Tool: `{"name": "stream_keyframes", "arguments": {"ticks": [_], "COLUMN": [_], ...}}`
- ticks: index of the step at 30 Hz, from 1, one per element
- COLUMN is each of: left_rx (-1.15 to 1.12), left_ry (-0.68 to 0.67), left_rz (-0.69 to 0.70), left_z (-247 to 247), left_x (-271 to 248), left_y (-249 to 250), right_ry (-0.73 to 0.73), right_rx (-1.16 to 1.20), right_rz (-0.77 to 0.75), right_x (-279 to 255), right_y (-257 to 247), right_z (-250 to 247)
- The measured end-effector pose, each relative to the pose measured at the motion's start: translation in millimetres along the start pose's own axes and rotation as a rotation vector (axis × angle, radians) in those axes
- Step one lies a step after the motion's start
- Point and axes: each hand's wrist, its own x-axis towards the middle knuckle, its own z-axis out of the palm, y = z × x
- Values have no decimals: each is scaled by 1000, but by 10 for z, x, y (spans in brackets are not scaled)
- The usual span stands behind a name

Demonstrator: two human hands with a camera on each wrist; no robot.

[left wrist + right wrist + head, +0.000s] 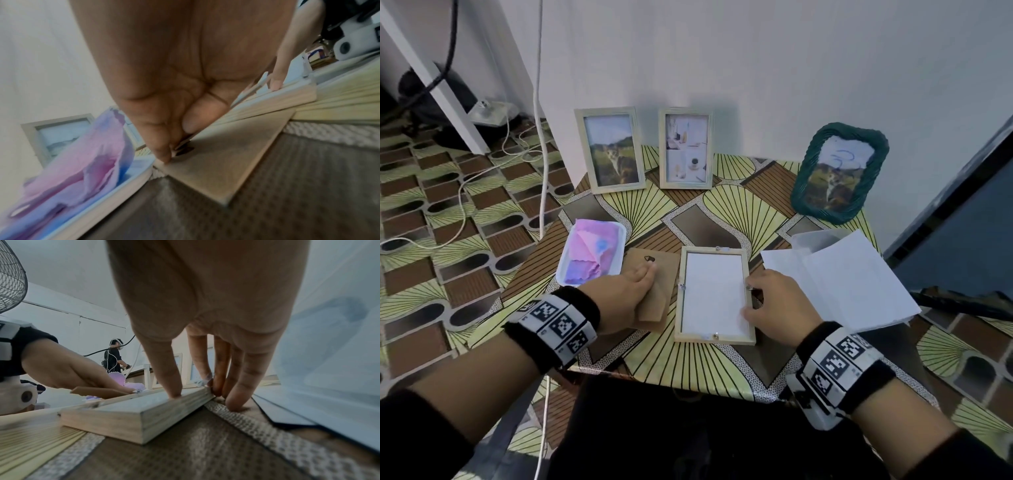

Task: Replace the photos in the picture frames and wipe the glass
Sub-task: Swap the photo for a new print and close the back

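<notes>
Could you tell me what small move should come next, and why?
Probably lift the white sheet out of the face-down pale wooden frame: the brown backing board is already off, in the left hand, and the right hand rests its thumb at the sheet's edge.
</notes>
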Motion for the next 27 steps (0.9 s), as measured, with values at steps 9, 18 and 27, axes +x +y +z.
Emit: {"name": "stream_keyframes", "arguments": {"ticks": [9,18,27], "left_rx": [-190,70,34], "left_ry": [351,141,102], "left_rz": [75,-29,-5], "left_z": [-233,-369,-528], "left_x": [98,577,718], "left_y": [256,466,440], "right_ry": [116,-108,-199], "right_rx": [89,-205,-203], "right_rz": [-64,-70,-8], "right_x": [86,441,658], "right_y": [-52,-110,-69], "right_z": [-24,-107,-121]}}
